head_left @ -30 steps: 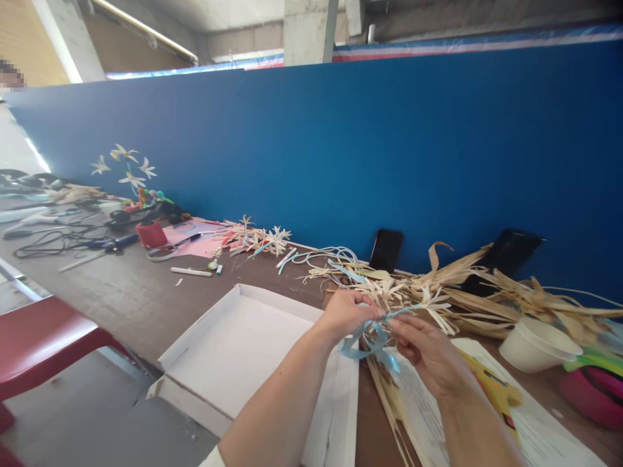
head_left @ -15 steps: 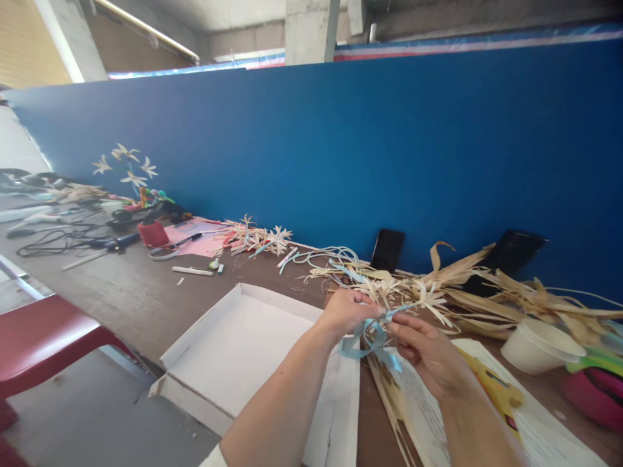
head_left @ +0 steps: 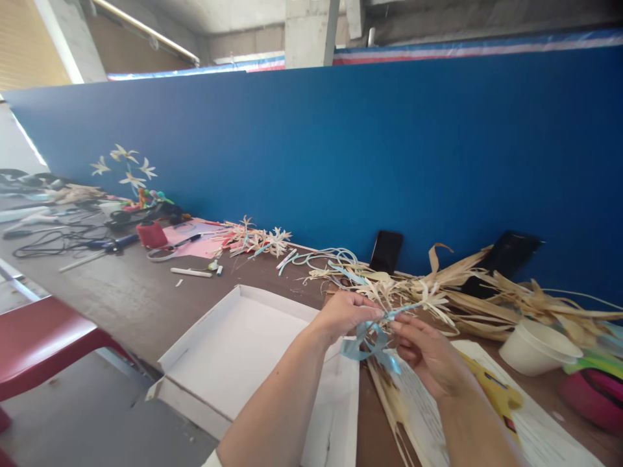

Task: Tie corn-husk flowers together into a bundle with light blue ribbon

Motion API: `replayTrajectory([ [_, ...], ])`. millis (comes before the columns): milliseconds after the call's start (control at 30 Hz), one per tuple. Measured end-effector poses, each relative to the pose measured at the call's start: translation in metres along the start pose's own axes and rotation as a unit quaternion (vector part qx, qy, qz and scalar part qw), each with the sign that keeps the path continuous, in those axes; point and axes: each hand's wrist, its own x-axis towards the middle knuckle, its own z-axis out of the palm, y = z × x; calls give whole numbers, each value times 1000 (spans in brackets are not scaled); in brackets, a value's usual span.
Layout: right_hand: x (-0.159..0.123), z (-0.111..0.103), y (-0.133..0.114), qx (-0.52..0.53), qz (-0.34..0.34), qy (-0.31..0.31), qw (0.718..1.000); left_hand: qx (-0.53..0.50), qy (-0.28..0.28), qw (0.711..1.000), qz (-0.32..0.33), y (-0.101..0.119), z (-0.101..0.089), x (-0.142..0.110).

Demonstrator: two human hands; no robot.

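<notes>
Over the right edge of the white box lid, my left hand (head_left: 344,314) pinches a flower stem (head_left: 407,308) wrapped in light blue ribbon. My right hand (head_left: 422,347) grips the same stem just to the right, thumb and fingertips close to the left ones. At the stem's right end is a pale dried-husk flower (head_left: 433,297). A loop of light blue ribbon (head_left: 357,349) hangs below the fingers, its loose end dangling between the hands. Whether either hand also pinches the ribbon is hidden by the fingers.
The shallow white box lid (head_left: 253,353) lies left of my hands. Dried husks (head_left: 479,311), a white cup (head_left: 538,347), a yellow glue gun (head_left: 494,389) and a printed sheet (head_left: 549,428) lie right. A phone (head_left: 386,251) leans on the blue partition (head_left: 311,155). More husk flowers (head_left: 263,240) lie behind.
Both hands stay in nearly the same place, still on the stem. The hanging ribbon loop has shifted slightly. The view has moved a little.
</notes>
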Motion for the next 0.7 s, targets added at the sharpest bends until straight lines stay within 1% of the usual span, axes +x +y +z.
replayTrajectory([
  [133, 1, -1, 1, 24, 14, -9, 1000, 39, 34, 999, 10, -2, 0, 2],
  [300, 1, -1, 1, 48, 27, -31, 998, 62, 73, 995, -1, -2, 2, 2],
  [433, 2, -3, 2, 69, 43, -56, 995, 58, 79, 995, -14, -1, 2, 3],
  [533, 3, -6, 4, 84, 47, -84, 992, 55, 86, 995, -3, -2, 2, 5],
  [700, 4, -7, 5, 107, 57, -89, 989, 55, 98, 994, 3, -6, 3, 8],
])
